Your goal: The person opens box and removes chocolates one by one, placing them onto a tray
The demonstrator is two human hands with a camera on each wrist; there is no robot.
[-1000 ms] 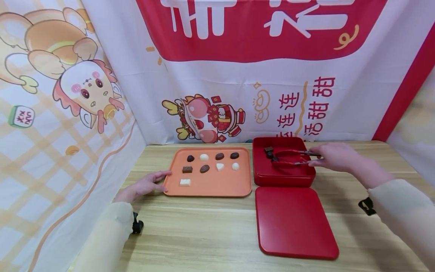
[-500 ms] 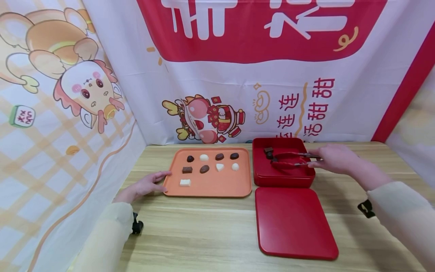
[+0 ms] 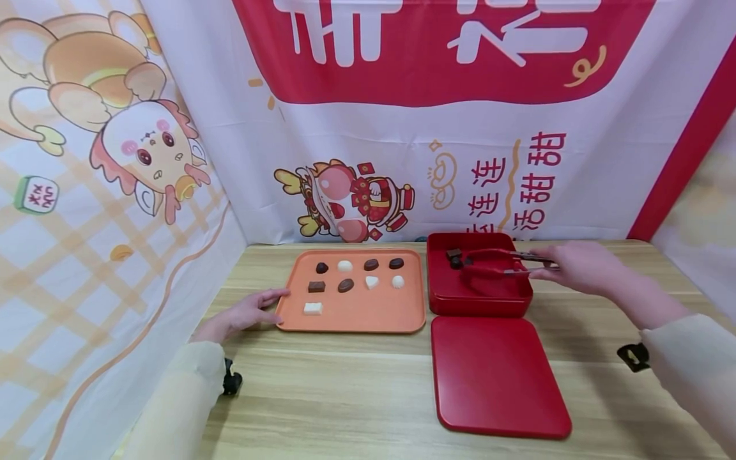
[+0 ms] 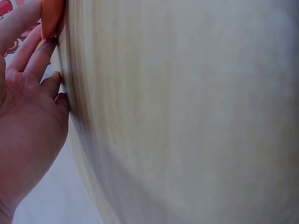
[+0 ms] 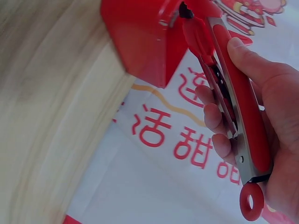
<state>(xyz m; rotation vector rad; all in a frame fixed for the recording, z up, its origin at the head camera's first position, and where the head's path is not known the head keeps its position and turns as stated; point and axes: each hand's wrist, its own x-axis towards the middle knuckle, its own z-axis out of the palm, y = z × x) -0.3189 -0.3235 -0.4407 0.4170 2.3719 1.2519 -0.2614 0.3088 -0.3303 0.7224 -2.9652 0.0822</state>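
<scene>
My right hand [image 3: 577,265] grips red-tipped metal tongs [image 5: 233,93] by their red-padded handles, the thumb along one arm. The tongs' red heads reach over the open red box [image 3: 483,305]. A dark chocolate [image 5: 186,10] shows between the heads in the right wrist view. Inside the box, a brown square chocolate [image 3: 453,253] and a round dark chocolate [image 3: 456,262] sit near the left wall. My left hand [image 3: 244,313] rests with extended fingers and thumb against the left edge of the orange tray [image 3: 368,319].
Several chocolates lie on the tray in rows, among them a white bar [image 3: 313,308], a brown oval [image 3: 345,285] and a dark oval [image 3: 397,263]. A red lid [image 3: 500,377] lies in front of the box. Printed cloth [image 3: 368,134] hangs behind the table.
The tongs have drawn back to the right and up a little, and the dark chocolate at their heads has come away from its spot in the box. My left hand stays put.
</scene>
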